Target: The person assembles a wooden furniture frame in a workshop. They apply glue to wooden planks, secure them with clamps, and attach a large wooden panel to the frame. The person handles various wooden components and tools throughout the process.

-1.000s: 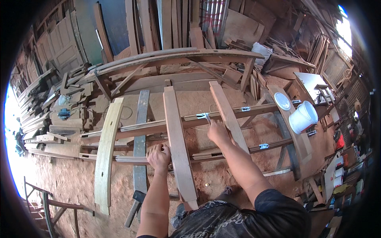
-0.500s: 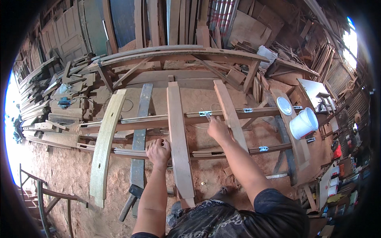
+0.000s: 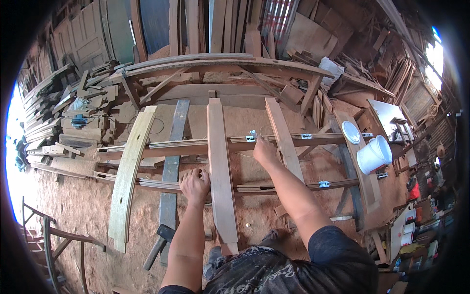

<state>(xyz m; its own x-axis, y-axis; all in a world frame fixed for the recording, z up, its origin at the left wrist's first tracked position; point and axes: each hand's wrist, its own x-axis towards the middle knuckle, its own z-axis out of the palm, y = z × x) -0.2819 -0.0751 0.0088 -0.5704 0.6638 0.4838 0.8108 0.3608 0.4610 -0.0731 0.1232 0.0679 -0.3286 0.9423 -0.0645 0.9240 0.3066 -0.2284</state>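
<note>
Two slotted rails (image 3: pixel 254 190), three planks (image 3: pixel 220 171), one small tool (image 3: pixel 253 133)

Across both rails lie the three planks, one pale yellow and two reddish-brown; two dark sawhorse beams (image 3: pixel 177 125) cross beneath. To the right, one white bucket (image 3: pixel 374 155) and one round white lid (image 3: pixel 350 132) sit on a board (image 3: pixel 369 193). One black-headed hammer (image 3: pixel 165 232) lies near the left beam. The left hand (image 3: pixel 195 185) is curled at the near rail beside the middle plank; I cannot tell whether it holds anything. The right hand (image 3: pixel 266 149) has its grip closed on the small tool at the far rail, between two planks. At least five white patches (image 3: pixel 323 184) mark the rails.

Since half a second ago, the tool's whitened tip has risen higher; the left hand has kept its place.

The rails are brown wood with oblong slots, the planks flat with narrowed ends, the patches uneven smears.
</note>
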